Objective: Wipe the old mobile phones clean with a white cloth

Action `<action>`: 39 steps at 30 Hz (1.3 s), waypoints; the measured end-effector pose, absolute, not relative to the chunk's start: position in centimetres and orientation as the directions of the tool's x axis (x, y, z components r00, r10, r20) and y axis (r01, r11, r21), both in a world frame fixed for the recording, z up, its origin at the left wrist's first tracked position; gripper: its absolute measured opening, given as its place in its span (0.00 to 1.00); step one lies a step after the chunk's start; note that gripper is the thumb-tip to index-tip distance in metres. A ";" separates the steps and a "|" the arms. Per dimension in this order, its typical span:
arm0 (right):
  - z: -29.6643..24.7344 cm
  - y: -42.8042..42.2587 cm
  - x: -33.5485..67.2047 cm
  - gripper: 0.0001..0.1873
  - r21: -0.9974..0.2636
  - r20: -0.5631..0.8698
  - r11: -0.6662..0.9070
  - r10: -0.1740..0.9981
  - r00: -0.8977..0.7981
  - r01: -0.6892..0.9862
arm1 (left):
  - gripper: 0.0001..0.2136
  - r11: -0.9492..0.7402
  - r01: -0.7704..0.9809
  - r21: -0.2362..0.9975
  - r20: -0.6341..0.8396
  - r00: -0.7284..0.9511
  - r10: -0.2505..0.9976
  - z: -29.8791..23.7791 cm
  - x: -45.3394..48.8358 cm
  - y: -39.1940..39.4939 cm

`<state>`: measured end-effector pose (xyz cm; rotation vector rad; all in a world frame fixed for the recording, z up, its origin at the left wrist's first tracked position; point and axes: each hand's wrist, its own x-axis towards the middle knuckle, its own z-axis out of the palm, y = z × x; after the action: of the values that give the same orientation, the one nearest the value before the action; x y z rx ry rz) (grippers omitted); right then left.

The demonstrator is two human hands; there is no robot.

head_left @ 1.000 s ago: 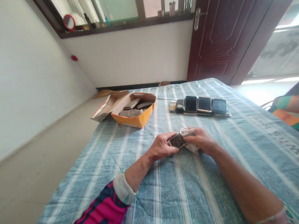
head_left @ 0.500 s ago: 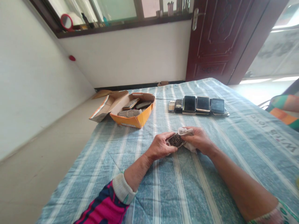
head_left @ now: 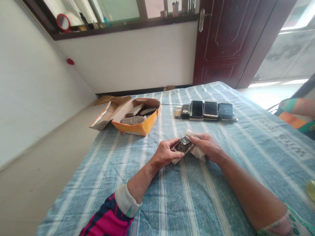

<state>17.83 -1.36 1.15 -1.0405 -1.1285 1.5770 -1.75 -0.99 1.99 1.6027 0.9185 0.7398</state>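
My left hand (head_left: pixel 165 153) grips a small keypad phone (head_left: pixel 182 145) just above the striped cloth-covered table (head_left: pixel 172 203). My right hand (head_left: pixel 207 146) holds a white cloth (head_left: pixel 197 151) bunched against the phone's right end. Both hands are closed and touch each other around the phone. Beyond them, a row of several phones (head_left: pixel 205 110) lies side by side, dark screens up.
An open orange cardboard box (head_left: pixel 137 127) with several old phones in it sits at the table's far left edge. A dark wooden door (head_left: pixel 221 42) and a window sill with small items stand behind. A colourful sleeve of another person (head_left: pixel 295 111) shows at the right edge.
The phone has tilted up a little in my left hand, and the cloth has shifted along its right end. The camera view has drifted slightly right.
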 end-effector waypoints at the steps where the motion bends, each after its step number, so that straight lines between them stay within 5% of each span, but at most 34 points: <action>1: 1.2 -1.4 17.8 0.20 -0.959 -0.123 -0.178 0.963 -0.240 -0.220 | 0.18 -0.093 0.153 0.984 0.004 0.501 0.866 2.0 -1.7 -1.0; 12: 1.2 -1.4 17.8 0.21 -0.936 -0.135 -0.208 0.956 -0.259 -0.283 | 0.25 -0.105 0.092 0.990 0.051 0.464 0.885 2.0 -1.4 -1.0; 26: 1.2 -1.6 17.3 0.14 -0.984 -0.089 -0.124 0.964 -0.251 -0.130 | 0.20 -0.282 0.378 0.882 0.123 0.392 0.912 2.2 -1.2 -1.3; 39: 1.2 -1.7 17.2 0.15 -0.986 -0.054 -0.089 0.971 -0.234 -0.141 | 0.20 -0.388 0.433 0.813 0.228 0.377 0.898 2.2 -0.9 -1.5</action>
<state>17.24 -1.65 1.24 -1.0289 -1.2245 1.5001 -0.92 -1.47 2.22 1.9772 1.1436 0.8993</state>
